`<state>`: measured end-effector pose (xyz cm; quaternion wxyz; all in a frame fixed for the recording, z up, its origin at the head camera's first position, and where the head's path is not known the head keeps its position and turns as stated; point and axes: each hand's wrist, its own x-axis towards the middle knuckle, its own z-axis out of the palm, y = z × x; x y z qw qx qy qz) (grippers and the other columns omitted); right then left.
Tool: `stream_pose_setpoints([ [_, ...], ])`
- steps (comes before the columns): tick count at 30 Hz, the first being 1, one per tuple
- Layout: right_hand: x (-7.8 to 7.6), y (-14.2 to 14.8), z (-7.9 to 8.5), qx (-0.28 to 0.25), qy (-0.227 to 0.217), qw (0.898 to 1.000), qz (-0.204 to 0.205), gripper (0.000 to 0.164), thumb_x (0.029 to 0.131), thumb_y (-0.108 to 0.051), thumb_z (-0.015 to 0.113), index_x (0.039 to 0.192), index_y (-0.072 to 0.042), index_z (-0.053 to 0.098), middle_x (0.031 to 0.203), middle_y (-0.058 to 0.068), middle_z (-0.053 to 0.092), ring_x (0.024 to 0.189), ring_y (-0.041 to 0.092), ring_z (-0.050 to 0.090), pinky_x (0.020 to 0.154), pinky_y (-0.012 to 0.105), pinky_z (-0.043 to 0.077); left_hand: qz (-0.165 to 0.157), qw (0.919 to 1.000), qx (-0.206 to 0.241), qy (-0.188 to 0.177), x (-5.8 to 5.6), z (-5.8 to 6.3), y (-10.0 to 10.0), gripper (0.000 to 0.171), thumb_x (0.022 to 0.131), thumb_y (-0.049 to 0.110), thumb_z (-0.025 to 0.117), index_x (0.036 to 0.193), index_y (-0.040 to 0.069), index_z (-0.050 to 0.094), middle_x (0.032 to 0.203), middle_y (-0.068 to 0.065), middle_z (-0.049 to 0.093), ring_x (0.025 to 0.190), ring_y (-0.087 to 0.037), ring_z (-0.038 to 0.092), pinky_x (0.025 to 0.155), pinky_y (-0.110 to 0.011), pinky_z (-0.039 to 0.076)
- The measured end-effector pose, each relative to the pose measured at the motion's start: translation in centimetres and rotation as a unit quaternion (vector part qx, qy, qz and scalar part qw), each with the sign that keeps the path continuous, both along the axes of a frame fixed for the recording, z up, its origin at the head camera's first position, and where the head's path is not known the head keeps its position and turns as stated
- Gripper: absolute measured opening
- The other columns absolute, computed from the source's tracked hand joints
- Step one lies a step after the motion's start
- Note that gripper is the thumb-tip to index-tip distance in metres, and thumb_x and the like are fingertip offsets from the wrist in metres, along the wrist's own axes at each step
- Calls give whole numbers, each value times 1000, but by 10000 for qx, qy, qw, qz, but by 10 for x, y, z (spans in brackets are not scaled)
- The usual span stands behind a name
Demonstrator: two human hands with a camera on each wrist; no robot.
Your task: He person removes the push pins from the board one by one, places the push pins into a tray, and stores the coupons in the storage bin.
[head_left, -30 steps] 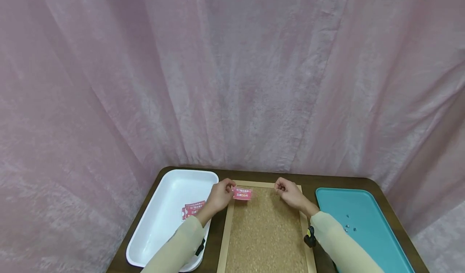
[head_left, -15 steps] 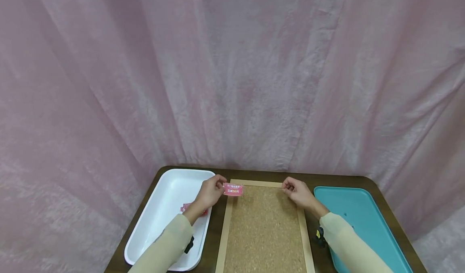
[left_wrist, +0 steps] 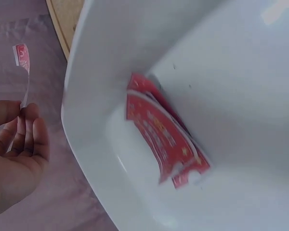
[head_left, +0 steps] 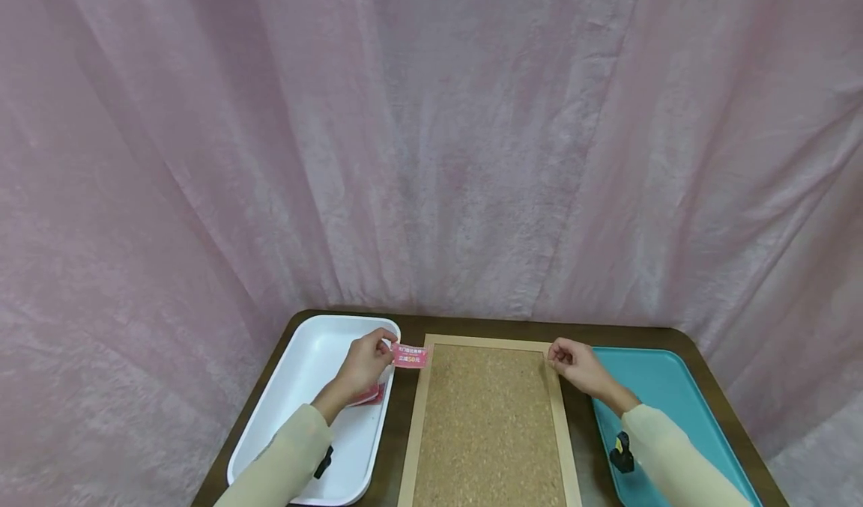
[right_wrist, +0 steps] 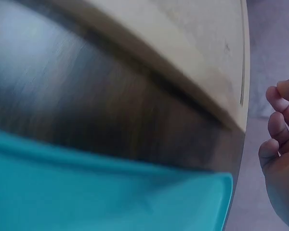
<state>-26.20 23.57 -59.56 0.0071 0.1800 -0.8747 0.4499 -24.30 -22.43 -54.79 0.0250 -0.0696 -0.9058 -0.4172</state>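
Note:
My left hand (head_left: 365, 363) pinches one end of a pink coupon (head_left: 410, 356) between thumb and index finger. The coupon stretches rightward over the gap between the white tray and the corkboard (head_left: 495, 424); seen from the left wrist, it is bent. My right hand (head_left: 581, 366) hovers over the board's upper right corner. In the right wrist view its thumb and index fingertips meet, the other fingers (right_wrist: 276, 126) are curled, and whatever may lie between the tips is too small to see. More pink coupons (left_wrist: 159, 130) lie overlapping in the white tray (left_wrist: 86, 86).
Left of the board stands the deep white tray, under my left forearm. A shallow teal tray (head_left: 650, 376) lies on the right, partly beneath my right forearm. All rest on a dark wooden table (head_left: 485, 328), with a pink curtain (head_left: 431, 155) behind.
My left hand has carried the coupon left, from above the corkboard toward the white tray. My right hand has moved right, from the board's top middle to its right corner.

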Motion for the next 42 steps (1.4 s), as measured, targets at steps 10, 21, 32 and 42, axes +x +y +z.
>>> stream_pose_setpoints([
  [10, 14, 36, 2, 265, -148, 9988, -376, 3, 96, -1, 71, 99, -2, 69, 87, 0, 66, 78, 10, 56, 68, 28, 48, 389, 9991, -51, -130, 3, 2, -20, 26, 94, 2, 71, 120, 5, 70, 83, -5, 64, 63, -12, 52, 55, -24, 43],
  [21, 31, 72, -2, 434, -248, 9958, -772, 5, 97, -2, 70, 102, -1, 71, 92, 3, 69, 81, 9, 57, 70, 27, 49, 730, 9969, -158, -245, 6, -18, -52, 27, 93, 3, 71, 120, 4, 70, 88, -6, 66, 66, -12, 58, 57, -26, 46],
  [32, 47, 92, -12, 317, -291, 9943, -979, 5, 96, -3, 74, 99, 0, 73, 88, 5, 70, 76, 9, 56, 66, 26, 47, 1011, 9937, -237, -426, 14, -39, -82, 27, 92, 2, 69, 120, 2, 69, 89, -7, 67, 67, -12, 64, 56, -25, 51],
  [42, 56, 120, -16, 643, -352, 9899, -1216, 5, 97, -6, 72, 98, -1, 73, 88, 5, 70, 71, 7, 53, 64, 26, 46, 1071, 9905, -432, -740, 17, -44, -85, 27, 90, 3, 71, 118, 0, 70, 87, -6, 69, 69, -14, 63, 62, -27, 49],
])
